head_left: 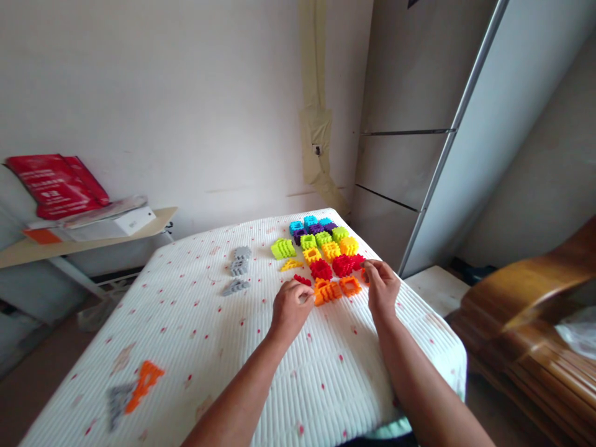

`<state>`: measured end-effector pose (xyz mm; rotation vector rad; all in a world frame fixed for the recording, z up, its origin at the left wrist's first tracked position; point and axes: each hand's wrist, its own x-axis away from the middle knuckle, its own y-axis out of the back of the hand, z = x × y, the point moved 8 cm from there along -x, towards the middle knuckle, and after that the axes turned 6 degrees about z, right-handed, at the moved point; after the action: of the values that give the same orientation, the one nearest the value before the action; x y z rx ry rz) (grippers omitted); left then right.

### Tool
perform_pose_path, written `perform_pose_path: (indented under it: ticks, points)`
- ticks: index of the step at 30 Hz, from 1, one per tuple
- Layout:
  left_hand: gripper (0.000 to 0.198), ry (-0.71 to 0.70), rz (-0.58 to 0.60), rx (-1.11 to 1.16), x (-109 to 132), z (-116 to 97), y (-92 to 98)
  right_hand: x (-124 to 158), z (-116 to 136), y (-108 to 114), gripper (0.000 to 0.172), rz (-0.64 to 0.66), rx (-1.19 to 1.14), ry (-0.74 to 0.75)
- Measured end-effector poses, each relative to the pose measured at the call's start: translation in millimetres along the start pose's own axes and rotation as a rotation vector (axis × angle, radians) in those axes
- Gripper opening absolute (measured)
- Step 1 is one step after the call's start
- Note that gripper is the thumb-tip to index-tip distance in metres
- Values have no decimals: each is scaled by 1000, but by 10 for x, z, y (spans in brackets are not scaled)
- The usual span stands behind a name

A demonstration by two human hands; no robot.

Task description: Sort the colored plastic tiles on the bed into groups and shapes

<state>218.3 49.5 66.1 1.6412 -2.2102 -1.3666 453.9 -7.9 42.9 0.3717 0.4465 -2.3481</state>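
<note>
Fingers curled, my left hand is closed at the left end of a row of orange interlocking toy pieces. Whatever it may pinch is hidden. My right hand is closed in a pinch at the right end of the red pieces. A bit of orange shows behind its fingertips, but what they hold is unclear. Between the hands stands a separate orange piece. A flat red piece lies above my left hand. Farther back are yellow pieces, green pieces, purple pieces and blue pieces.
Grey pieces lie left of the colored rows. An orange A-shaped piece and a grey one sit near the front left. The quilted cover spans the surface. A refrigerator stands behind right, carved wooden furniture at right.
</note>
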Motion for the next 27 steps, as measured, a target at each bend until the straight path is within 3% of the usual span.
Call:
perform_pose_path:
  ticks: [27]
  points:
    - [14,-22,-1,-7,-3,80,-79,16,7,-40,17,39,29,29]
